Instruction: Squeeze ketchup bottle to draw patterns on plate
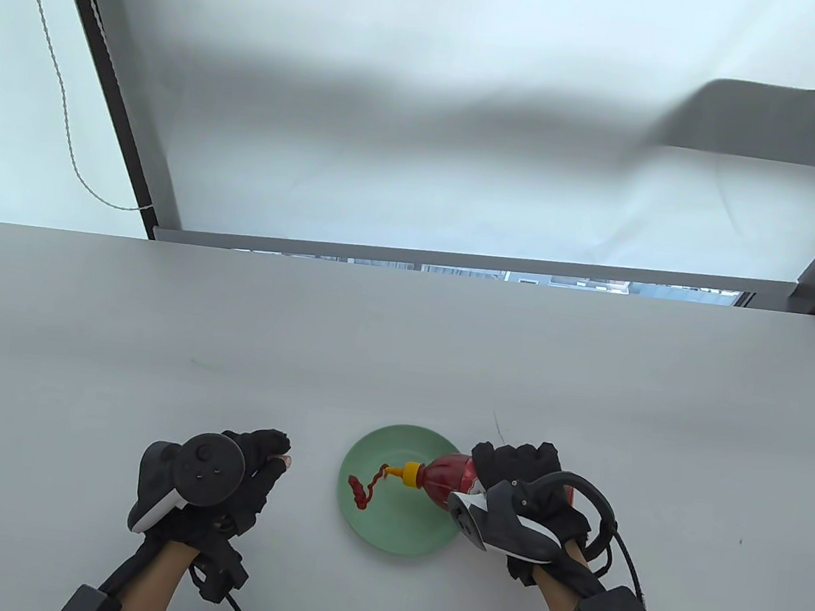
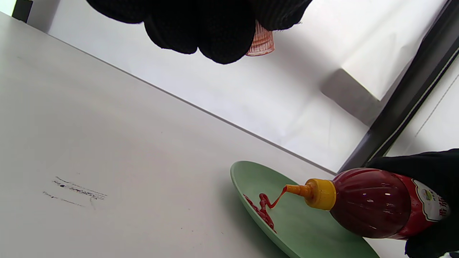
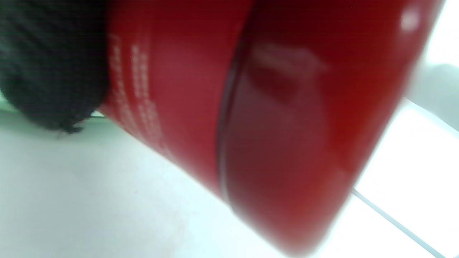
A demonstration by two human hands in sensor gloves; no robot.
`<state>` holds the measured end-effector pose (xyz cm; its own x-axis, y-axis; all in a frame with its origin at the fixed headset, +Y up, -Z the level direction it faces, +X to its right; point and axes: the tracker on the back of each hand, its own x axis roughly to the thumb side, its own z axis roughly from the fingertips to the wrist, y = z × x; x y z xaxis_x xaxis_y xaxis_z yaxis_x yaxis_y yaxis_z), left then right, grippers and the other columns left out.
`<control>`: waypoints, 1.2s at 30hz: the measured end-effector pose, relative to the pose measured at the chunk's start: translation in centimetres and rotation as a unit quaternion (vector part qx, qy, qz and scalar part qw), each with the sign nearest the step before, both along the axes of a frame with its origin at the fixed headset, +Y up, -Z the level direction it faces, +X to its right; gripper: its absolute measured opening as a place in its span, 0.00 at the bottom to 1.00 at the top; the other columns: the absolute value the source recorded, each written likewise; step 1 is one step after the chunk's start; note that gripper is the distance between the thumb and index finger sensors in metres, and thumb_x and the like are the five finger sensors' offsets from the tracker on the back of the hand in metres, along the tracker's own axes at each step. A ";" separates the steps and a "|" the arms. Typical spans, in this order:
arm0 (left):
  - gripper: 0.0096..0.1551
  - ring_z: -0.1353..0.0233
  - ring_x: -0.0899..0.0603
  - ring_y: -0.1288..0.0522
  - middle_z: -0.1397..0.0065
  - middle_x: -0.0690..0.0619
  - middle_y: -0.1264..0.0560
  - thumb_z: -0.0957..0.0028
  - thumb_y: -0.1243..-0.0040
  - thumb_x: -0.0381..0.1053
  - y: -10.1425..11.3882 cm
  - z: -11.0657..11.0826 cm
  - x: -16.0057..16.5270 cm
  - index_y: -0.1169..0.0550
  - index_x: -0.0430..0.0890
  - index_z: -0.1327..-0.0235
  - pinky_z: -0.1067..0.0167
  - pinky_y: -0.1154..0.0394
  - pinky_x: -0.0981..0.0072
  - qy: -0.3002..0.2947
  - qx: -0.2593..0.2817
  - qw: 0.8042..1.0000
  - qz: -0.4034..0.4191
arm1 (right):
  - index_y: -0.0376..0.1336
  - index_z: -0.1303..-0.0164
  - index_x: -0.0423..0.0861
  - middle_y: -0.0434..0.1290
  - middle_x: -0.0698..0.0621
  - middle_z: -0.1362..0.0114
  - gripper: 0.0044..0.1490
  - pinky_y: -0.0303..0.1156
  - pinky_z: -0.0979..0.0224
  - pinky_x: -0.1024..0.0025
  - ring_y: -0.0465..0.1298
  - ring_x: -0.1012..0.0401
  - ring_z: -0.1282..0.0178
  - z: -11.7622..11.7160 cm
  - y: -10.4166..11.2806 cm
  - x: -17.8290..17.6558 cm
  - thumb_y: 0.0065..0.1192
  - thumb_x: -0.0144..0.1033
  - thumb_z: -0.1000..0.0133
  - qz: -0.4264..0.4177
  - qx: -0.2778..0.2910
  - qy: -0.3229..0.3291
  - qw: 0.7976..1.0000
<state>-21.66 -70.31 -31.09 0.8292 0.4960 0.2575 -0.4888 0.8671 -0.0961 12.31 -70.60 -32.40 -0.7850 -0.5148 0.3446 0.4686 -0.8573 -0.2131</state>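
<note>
On the left, resting low over the grey table: left hand, fingers curled together around a small ribbed translucent cap, pinched at their tips in the left wrist view, well apart from the bottle. Just right of that hand, near the table's front edge: green plate, flat on the table. On the plate's left half: wavy red ketchup line, joined by a thin strand to the nozzle tip. Above the plate's right half: ketchup bottle, tipped nearly onto its side, yellow nozzle pointing left and down toward the plate's middle, not touching it. Farthest right: right hand, fingers wrapped over the bottle's labelled rear half, red shoulder and nozzle sticking out to their left. In the right wrist view, only a blurred red bottle wall filling the frame, with one dark gloved fingertip pressed against it at upper left.
</note>
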 end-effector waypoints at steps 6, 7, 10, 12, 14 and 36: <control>0.25 0.30 0.33 0.29 0.35 0.43 0.22 0.38 0.44 0.47 0.0 0.1 0.1 0.32 0.43 0.29 0.38 0.31 0.36 -0.002 0.004 1.000 -0.004 | 0.57 0.14 0.52 0.76 0.44 0.22 0.64 0.71 0.18 0.43 0.78 0.48 0.26 1.2 0.0 0.0 0.84 0.67 0.56 -0.002 -0.004 0.007 1.000; 0.25 0.30 0.33 0.29 0.35 0.43 0.22 0.38 0.44 0.47 -0.1 0.1 0.1 0.32 0.43 0.29 0.38 0.31 0.36 -0.002 0.004 1.000 -0.004 | 0.57 0.14 0.52 0.76 0.43 0.23 0.64 0.71 0.18 0.43 0.78 0.48 0.26 1.4 0.0 0.0 0.84 0.67 0.56 -0.002 -0.004 0.007 1.000; 0.25 0.30 0.33 0.29 0.35 0.43 0.22 0.38 0.44 0.47 -0.1 0.2 0.1 0.32 0.43 0.29 0.38 0.31 0.36 -0.002 0.005 1.000 -0.006 | 0.57 0.14 0.52 0.76 0.44 0.23 0.64 0.71 0.18 0.43 0.78 0.48 0.26 2.1 -0.1 0.1 0.84 0.67 0.56 0.002 -0.005 0.012 1.000; 0.25 0.30 0.33 0.29 0.35 0.43 0.22 0.38 0.44 0.47 -0.1 0.2 0.1 0.32 0.43 0.29 0.38 0.31 0.36 -0.003 0.006 1.000 -0.006 | 0.58 0.14 0.52 0.76 0.44 0.23 0.64 0.72 0.18 0.43 0.78 0.49 0.26 2.3 -0.1 0.2 0.84 0.67 0.56 0.002 -0.005 0.010 1.000; 0.25 0.30 0.33 0.29 0.35 0.43 0.22 0.38 0.44 0.47 -0.1 0.2 0.1 0.32 0.43 0.29 0.38 0.31 0.36 -0.003 0.007 1.000 -0.005 | 0.58 0.14 0.52 0.76 0.44 0.23 0.64 0.71 0.18 0.43 0.78 0.49 0.26 2.5 0.0 0.3 0.84 0.67 0.57 -0.002 -0.007 0.012 1.000; 0.25 0.30 0.33 0.29 0.34 0.43 0.22 0.38 0.44 0.47 -0.1 0.1 -0.1 0.32 0.43 0.29 0.38 0.31 0.36 0.003 0.003 1.000 0.002 | 0.59 0.16 0.51 0.76 0.43 0.24 0.63 0.72 0.18 0.43 0.78 0.49 0.27 -0.7 0.3 2.5 0.85 0.66 0.57 0.007 0.021 -0.041 0.999</control>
<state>-21.71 -70.42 -30.96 0.8282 0.4987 0.2555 -0.4935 0.8652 -0.0891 14.85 -70.31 -33.06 -0.8024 -0.5386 0.2571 0.4976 -0.8416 -0.2101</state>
